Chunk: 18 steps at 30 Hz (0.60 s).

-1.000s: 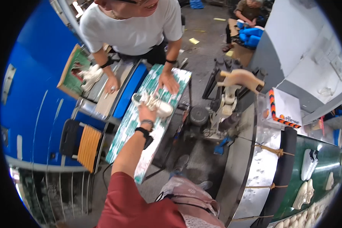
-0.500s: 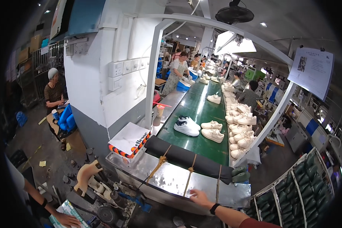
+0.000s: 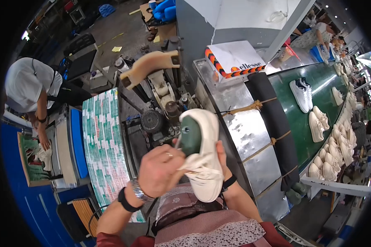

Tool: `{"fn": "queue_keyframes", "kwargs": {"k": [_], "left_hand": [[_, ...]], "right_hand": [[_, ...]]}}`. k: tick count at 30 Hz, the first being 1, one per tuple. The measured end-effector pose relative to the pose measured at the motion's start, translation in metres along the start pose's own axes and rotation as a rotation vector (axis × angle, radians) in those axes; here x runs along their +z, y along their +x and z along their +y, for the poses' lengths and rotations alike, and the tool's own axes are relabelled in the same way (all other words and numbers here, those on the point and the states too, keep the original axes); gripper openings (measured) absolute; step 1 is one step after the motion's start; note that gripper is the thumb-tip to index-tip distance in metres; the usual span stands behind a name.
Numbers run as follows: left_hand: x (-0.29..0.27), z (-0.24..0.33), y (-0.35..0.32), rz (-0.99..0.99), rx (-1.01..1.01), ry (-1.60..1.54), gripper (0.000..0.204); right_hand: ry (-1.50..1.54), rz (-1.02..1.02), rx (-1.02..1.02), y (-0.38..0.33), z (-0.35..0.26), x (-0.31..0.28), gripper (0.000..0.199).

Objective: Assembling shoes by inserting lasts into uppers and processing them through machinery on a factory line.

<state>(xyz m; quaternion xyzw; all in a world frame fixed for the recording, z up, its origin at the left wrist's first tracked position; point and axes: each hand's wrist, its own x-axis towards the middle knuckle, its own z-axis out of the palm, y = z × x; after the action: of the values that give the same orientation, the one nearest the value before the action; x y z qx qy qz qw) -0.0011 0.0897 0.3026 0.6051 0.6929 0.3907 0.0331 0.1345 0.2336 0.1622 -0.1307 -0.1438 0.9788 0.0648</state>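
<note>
A cream lace-up sneaker [image 3: 208,181] with a green shoe last [image 3: 190,138] inside is held up in front of my apron, its toe toward me. My left hand [image 3: 158,168] is closed at the sneaker's laced opening, pinching the upper near the tongue; its fingertips are partly hidden. Along the sneaker's right side, my right hand [image 3: 221,158] grips it from beneath, most of its fingers hidden behind the shoe.
To my right, a metal bench end [image 3: 243,127] meets a green conveyor [image 3: 284,88] carrying white and cream sneakers. A black roll [image 3: 270,123] and an orange-edged shoebox [image 3: 235,59] lie there. Machinery [image 3: 152,119] stands ahead. At left, a co-worker [image 3: 33,86] handles a shoe beside a green-and-white wrapped stack [image 3: 103,144].
My view has swung left and down from the conveyor. My right hand has left the bench's edge. Both hands now hold a cream sneaker with a green last inside.
</note>
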Motion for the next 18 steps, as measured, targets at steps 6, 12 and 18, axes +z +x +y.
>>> {"fn": "queue_keyframes", "kwargs": {"k": [6,12,18], "left_hand": [[0.08,0.056,0.01,0.146,-0.01,0.248,0.017],[0.098,0.07,0.002,0.284,-0.247,0.168,0.021],[0.092,0.044,-0.004,0.328,-0.326,0.053,0.022]], "right_hand": [[0.09,0.023,-0.13,-0.025,-0.054,0.001,0.079],[0.111,0.093,-0.074,-0.028,-0.07,-0.006,0.07],[-0.01,0.055,0.112,-0.009,-0.069,0.006,0.069]]}}
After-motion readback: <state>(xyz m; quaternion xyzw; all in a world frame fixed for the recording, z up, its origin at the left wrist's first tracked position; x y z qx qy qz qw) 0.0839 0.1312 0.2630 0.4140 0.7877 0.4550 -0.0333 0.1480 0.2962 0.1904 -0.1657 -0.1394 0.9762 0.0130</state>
